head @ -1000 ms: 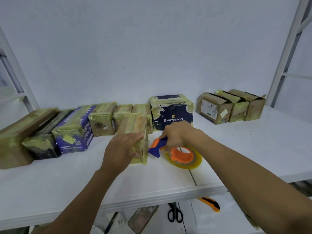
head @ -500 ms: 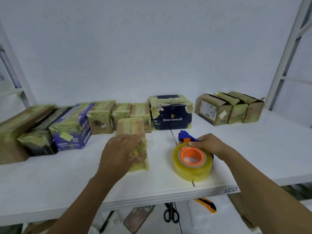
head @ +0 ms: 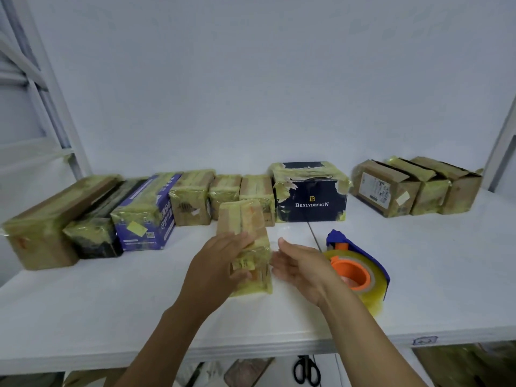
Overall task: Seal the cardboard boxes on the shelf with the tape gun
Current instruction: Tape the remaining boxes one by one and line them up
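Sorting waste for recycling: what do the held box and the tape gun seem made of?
The box looks like matte brown cardboard under glossy yellowish clear tape. The tape gun seems hard plastic: smooth blue frame, orange hub.

Black-handled scissors (head: 306, 370) lie on a lower level beneath the hands (head: 301, 268); a plain white wall (head: 251, 79) rises far beyond them.
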